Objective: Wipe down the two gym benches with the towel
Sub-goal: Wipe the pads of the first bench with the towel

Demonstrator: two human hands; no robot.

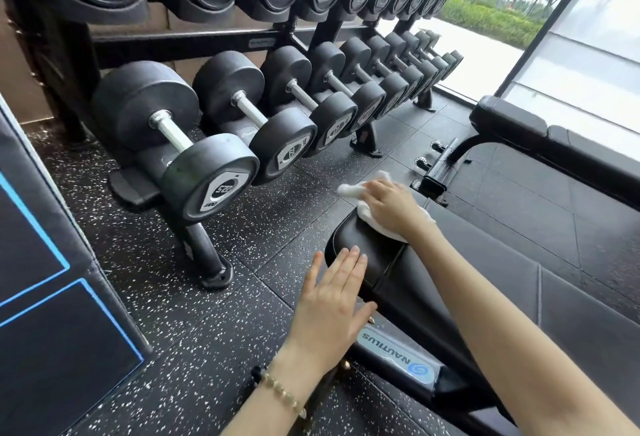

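Two bare hands work at the head end of the near gym bench [388, 273], a black padded seat that runs from the lower right toward the middle of the view. The right hand [391, 207] lies on top of a white towel [351, 190], its fingers curled down over the bunched cloth and pressing it onto the rounded far end of the pad. Part of the towel spills out past the fingertips, over the end of the bench, and a strip of it shows under the wrist on the right.

The left hand [332, 300] is spread flat and holds nothing: four fingers are straight and close together, with the thumb angled away. Its fingertips reach the left edge of the same pad, near the towel but apart from it. They seem to touch the upholstery, though the angle leaves that unsure. A beaded bracelet [282, 394] circles the left wrist.

Below the pad, a silver label [394, 354] reading NAUTILUS sits on the bench frame. The far gym bench [512, 124] stands well apart at the right, beside the window [485, 55]. A dumbbell rack [207, 39] with two rows of black dumbbells [180, 145] fills the left and top, standing on the speckled rubber floor [242, 235].
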